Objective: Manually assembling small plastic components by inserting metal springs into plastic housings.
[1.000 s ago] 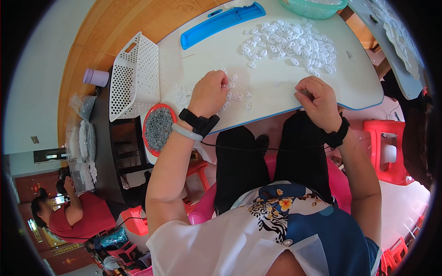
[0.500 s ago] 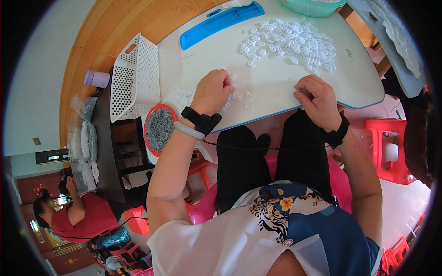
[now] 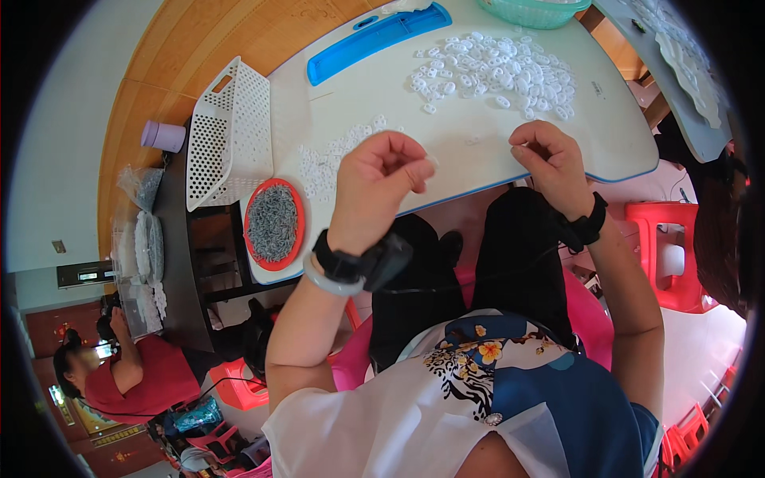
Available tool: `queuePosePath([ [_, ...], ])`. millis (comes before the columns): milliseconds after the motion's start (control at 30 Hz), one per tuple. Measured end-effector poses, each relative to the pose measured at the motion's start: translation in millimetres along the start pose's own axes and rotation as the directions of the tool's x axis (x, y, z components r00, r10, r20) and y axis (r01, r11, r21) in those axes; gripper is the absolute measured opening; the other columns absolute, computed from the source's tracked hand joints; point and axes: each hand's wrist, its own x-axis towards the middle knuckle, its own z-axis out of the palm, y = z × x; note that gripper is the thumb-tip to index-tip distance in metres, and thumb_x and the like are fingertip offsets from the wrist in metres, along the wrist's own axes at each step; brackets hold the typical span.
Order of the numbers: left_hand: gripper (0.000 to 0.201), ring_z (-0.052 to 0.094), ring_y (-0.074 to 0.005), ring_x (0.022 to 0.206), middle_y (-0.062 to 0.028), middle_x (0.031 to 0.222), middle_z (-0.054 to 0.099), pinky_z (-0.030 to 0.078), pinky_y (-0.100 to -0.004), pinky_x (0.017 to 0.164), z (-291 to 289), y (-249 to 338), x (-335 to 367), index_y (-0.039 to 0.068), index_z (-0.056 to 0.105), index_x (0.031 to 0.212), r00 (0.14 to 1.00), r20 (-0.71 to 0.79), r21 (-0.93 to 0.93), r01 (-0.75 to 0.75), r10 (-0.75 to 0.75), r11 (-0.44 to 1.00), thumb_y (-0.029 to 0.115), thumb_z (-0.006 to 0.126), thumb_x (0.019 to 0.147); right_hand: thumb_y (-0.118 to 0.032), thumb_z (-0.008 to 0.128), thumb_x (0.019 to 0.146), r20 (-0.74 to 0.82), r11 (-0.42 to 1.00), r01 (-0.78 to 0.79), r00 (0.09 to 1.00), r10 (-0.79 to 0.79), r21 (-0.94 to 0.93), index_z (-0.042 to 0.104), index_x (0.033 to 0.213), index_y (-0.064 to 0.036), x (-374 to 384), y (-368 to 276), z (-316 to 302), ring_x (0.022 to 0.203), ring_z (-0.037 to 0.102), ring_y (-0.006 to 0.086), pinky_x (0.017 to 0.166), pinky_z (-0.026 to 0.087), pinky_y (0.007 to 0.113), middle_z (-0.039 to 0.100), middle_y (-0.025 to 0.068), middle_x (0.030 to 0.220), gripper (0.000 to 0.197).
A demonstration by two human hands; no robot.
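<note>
Well, the white bench (image 3: 339, 103) is the largest thing here, spreading out beyond both grips with its blue edge bending close by them. A red stool (image 3: 665, 259) stands off to the right of the right grip, on the floor. The white basket (image 3: 231, 131), its sides full of holes, is left of the left grip, well apart from it. Beyond that grip, near the far edge, lies the long blue tray (image 3: 382, 44). The heap (image 3: 502, 76) of white pieces is spread beyond the gap between the grips and in front of the right one, touching neither. Farther past it is the green bowl (image 3: 534, 14), cut off by the upper rim. As for the grips, the left (image 3: 378, 183) has its fingers curled, thumb and forefinger brought close; a pale speck shows at the tips, but I cannot tell whether they clamp a piece. The right (image 3: 554, 163) is also curled, thumb near forefinger, and whether it holds anything I cannot tell. Left of the left grip and nearer the body sits the red dish (image 3: 275, 225), full of grey bits. Between dish and grip, and just beyond, small white pieces (image 3: 320, 171) lie loosely scattered. Smallest, a faint clear bit (image 3: 473, 140) lies between the grips, nearer the right.
</note>
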Motion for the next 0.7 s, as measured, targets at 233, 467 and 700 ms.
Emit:
queuePosePath([
  [233,0.019,0.065,-0.0178,0.074,-0.0134,0.086,0.066,0.055,-0.0283,0.070,34,12,-53,-0.004,0.054,0.101,1.000,-0.003,-0.348,-0.008,0.008,0.937,-0.004,0.061,0.083,0.000,0.059,0.084,0.151,0.973,0.141,0.974,-0.170,0.183,0.060,0.095,-0.0006,-30,-63,11,0.074,0.052,0.0056,0.064,0.042,0.019,0.057,0.0015,0.087,0.012],
  [467,0.037,0.065,-0.0155,0.081,-0.0122,0.089,0.066,0.053,-0.0245,0.071,44,26,-83,-0.003,0.047,0.110,0.990,-0.047,-0.226,-0.144,0.137,0.964,-0.011,0.065,0.078,-0.003,0.061,0.087,0.358,0.840,-0.087,0.924,-0.132,0.535,0.061,0.102,0.0005,-59,-109,19,0.071,0.052,0.0047,0.063,0.041,0.019,0.059,0.0042,0.088,0.016],
  [700,0.033,0.063,-0.0089,0.078,-0.0073,0.085,0.067,0.050,-0.0207,0.070,49,15,-94,-0.003,0.051,0.109,0.990,-0.016,-0.183,-0.137,0.137,0.973,-0.007,0.066,0.079,-0.002,0.060,0.087,0.315,0.897,0.040,0.929,-0.195,0.439,0.060,0.095,0.0009,-69,-103,30,0.068,0.051,0.0040,0.058,0.039,0.019,0.059,0.0030,0.085,0.008],
])
